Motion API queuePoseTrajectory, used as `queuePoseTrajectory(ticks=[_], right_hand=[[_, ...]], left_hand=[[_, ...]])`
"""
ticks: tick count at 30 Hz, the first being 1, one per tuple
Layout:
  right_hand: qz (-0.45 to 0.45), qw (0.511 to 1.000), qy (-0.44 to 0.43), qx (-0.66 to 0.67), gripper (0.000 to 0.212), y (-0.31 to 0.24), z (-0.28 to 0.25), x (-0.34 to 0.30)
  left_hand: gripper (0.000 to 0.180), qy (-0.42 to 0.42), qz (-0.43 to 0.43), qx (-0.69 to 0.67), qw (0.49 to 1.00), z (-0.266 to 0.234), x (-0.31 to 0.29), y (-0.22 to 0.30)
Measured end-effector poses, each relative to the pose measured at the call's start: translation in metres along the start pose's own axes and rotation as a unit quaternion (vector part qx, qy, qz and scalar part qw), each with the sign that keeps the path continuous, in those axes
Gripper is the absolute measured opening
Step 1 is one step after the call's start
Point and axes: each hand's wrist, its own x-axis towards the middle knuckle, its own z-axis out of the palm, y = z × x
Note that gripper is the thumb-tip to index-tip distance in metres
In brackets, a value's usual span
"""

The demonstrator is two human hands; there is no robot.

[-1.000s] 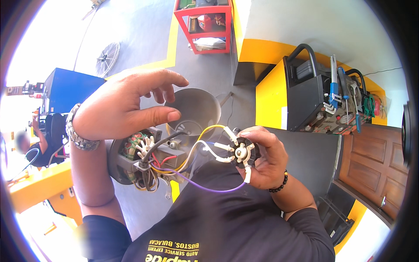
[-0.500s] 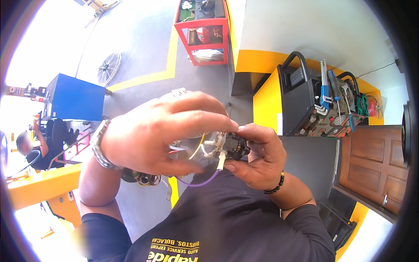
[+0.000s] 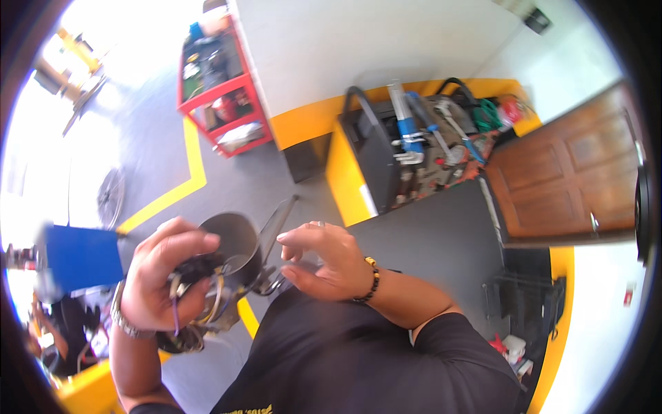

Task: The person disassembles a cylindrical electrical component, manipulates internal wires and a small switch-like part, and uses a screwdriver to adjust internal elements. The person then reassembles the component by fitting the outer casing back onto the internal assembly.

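Observation:
My left hand [image 3: 155, 276] is closed around a small black part [image 3: 196, 268] with pale pieces and a short purple wire [image 3: 175, 314]. My fingers cover much of this part, so its exact kind is unclear. Just beside it stands a dark grey metal cylinder [image 3: 249, 265], open at the top, with loose wires [image 3: 217, 300] running near its side. What supports the cylinder is hidden. To its right, my right hand [image 3: 327, 261] is in the air with thumb and fingers apart, holding nothing.
A tool cart [image 3: 372, 162] at the upper right carries wrenches, hex keys and a screwdriver. Behind stands a red shelf trolley [image 3: 255, 103]. A blue cabinet [image 3: 83, 259] is at the left, with a person near it. A wooden door [image 3: 565, 172] is at the right.
My hands have come apart. The black part has gone from between both hands into my left hand, lower and further left. My right hand has let go, and the cylinder now shows.

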Motion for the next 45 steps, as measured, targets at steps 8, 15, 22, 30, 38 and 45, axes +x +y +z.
queuePoseTrajectory(ticks=[8,15,22,30,38,45], right_hand=[[0.152,0.822,0.264,-0.481,0.015,0.066,-0.139,-0.042],[0.421,0.668,0.108,-0.604,0.038,0.115,-0.259,-0.083],[0.354,0.786,0.186,-0.472,0.032,0.124,-0.273,-0.104],[0.237,0.85,0.256,-0.395,0.033,0.059,-0.272,-0.077],[-0.12,0.921,0.369,-0.013,0.034,-0.038,-0.277,-0.034],[0.168,0.874,0.215,0.402,0.043,0.015,-0.127,-0.038]], left_hand=[[0.043,0.171,-0.247,-0.096,0.949,0.0,-0.006,0.004],[0.065,-0.045,-0.201,-0.257,0.944,-0.03,-0.014,-0.035],[0.069,-0.061,-0.139,-0.309,0.939,-0.025,-0.015,-0.026],[0.07,-0.092,-0.153,-0.238,0.955,-0.025,-0.008,-0.021],[0.066,-0.069,-0.158,-0.145,0.974,-0.023,-0.008,-0.015],[0.062,-0.042,-0.082,0.053,0.994,-0.015,-0.004,-0.001]])
